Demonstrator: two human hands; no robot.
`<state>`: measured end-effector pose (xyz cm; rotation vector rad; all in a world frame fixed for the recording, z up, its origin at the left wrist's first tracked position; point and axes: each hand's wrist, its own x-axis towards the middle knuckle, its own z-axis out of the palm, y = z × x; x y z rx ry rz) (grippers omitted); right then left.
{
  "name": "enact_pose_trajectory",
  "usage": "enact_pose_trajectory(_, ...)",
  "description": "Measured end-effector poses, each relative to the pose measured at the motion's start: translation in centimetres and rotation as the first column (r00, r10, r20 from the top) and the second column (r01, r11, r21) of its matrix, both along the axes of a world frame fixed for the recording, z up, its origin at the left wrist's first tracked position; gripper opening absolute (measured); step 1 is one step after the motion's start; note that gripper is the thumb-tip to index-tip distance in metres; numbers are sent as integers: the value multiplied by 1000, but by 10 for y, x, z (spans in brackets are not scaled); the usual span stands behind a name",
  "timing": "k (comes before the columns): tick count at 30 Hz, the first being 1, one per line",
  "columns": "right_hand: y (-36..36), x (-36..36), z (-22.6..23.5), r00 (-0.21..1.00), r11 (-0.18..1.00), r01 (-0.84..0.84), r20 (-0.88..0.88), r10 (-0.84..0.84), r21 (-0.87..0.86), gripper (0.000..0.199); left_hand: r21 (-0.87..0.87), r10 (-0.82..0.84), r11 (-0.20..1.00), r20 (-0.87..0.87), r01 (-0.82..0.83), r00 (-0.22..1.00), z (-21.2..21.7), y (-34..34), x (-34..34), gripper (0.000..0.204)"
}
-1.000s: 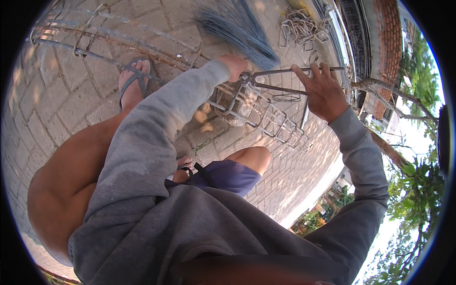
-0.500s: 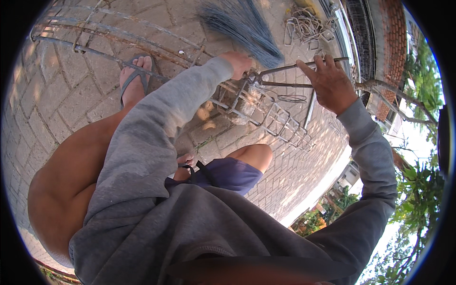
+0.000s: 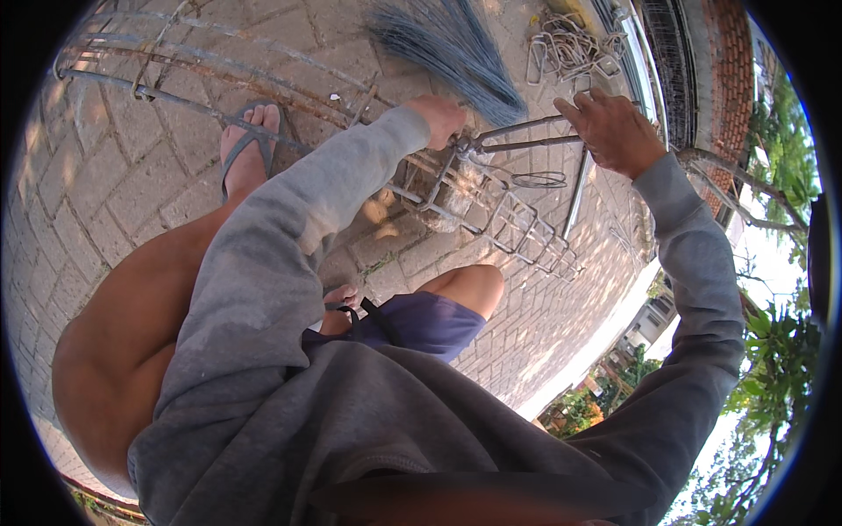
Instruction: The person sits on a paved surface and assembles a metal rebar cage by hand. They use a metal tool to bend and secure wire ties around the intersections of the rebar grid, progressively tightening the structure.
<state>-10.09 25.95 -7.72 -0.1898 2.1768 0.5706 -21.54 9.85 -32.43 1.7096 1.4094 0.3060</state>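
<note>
Brick paving (image 3: pixel 132 175); hands (image 3: pixel 438 118) grip steel rebar cage (image 3: pixel 491 210).

Sunlight dappled the grey brick paving (image 3: pixel 114 184), laid in a staggered pattern. A red brick wall (image 3: pixel 737 79) rose at the far edge, with green trees (image 3: pixel 781 368) and a pale building (image 3: pixel 649 324) beyond under bright sky.

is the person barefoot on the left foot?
No: the left foot wears a grey flip-flop, its strap crossing the toes, on the brick paving.
</note>
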Motion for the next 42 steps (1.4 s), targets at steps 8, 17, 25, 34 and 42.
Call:
enact_pose_trajectory(8, 77, -14, -57, 1000, 994, -20, 20, 22, -105, 24, 42, 28, 999, 27, -29, 999, -2, -5, -1, 21)
enact_pose_trajectory(17, 107, 15, -103, 965, 945, 247, -33, -260, -216, 23, 208, -15, 978, 30, 8, 999, -11, -8, -1, 8)
enact_pose_trajectory(25, 32, 78, -30, 906, 903, 377, -120, -406, -207, 13, 256, 2, 967, 34, -10, 999, -14, -10, -1, 16)
enact_pose_trajectory(34, -123, 170, -40, -529, -606, 744, 307, -791, -282, 50, 137, 19, 990, 48, -26, 999, -20, -8, 3, 23)
enact_pose_trajectory(42, -155, 192, -62, -481, -523, 731, 214, -850, -438, 49, 112, 16, 993, 44, -21, 999, -16, -6, 2, 24)
